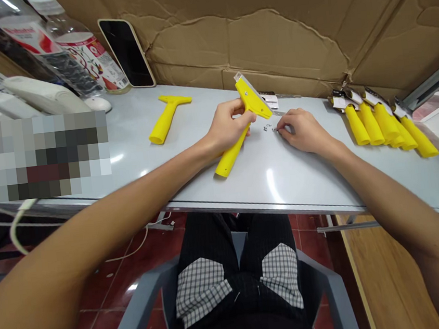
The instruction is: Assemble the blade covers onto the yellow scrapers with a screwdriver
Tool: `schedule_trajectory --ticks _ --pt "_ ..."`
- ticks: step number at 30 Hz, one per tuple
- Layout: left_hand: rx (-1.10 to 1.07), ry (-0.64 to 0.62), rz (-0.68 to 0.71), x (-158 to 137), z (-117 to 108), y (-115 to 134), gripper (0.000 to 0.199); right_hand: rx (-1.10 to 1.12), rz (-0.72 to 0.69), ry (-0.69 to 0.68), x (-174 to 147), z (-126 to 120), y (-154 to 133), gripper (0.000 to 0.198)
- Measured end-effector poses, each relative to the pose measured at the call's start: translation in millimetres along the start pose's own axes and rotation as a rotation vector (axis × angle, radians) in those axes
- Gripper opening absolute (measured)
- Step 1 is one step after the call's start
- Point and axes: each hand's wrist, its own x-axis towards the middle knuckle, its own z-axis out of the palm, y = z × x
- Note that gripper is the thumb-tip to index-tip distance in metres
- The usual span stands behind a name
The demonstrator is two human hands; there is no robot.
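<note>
My left hand (231, 125) is wrapped round the handle of a yellow scraper (254, 99), whose head is tilted up and carries a clear strip along its edge. One silvery screw shows in that head. Just to the right, my right hand (301, 129) rests low over the table, thumb and fingertips pinched at a tiny metal screw. Several loose small screws (266, 127) lie between the two hands. A second yellow scraper handle (165, 119), without a blade that I can see, lies to the left of my left hand.
Several yellow scrapers with dark-and-white heads (374, 122) lie in a row at the right. A phone (127, 53) leans on the cardboard (288, 37) behind the table. Plastic bottles (89, 60) and a white device (49, 96) crowd the left. Thin blade-like pieces (271, 100) lie behind my hands.
</note>
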Motion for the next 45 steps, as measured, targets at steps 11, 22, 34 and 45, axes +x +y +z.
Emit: schedule_trajectory --ticks 11,22,34,45 --pt "0.006 -0.007 -0.001 0 -1 -1 0.013 0.027 0.004 -0.014 -1 -3 0 0.027" --pt "0.027 -0.024 0.033 3 -1 -6 0.01 0.056 -0.022 0.032 -1 4 5 0.019" --pt "0.086 -0.101 0.054 0 1 -10 0.005 0.192 -0.054 0.315 2 -7 4 0.009" --pt "0.121 -0.147 0.048 -5 7 -4 0.002 0.366 -0.165 0.373 -4 2 -21 0.01"
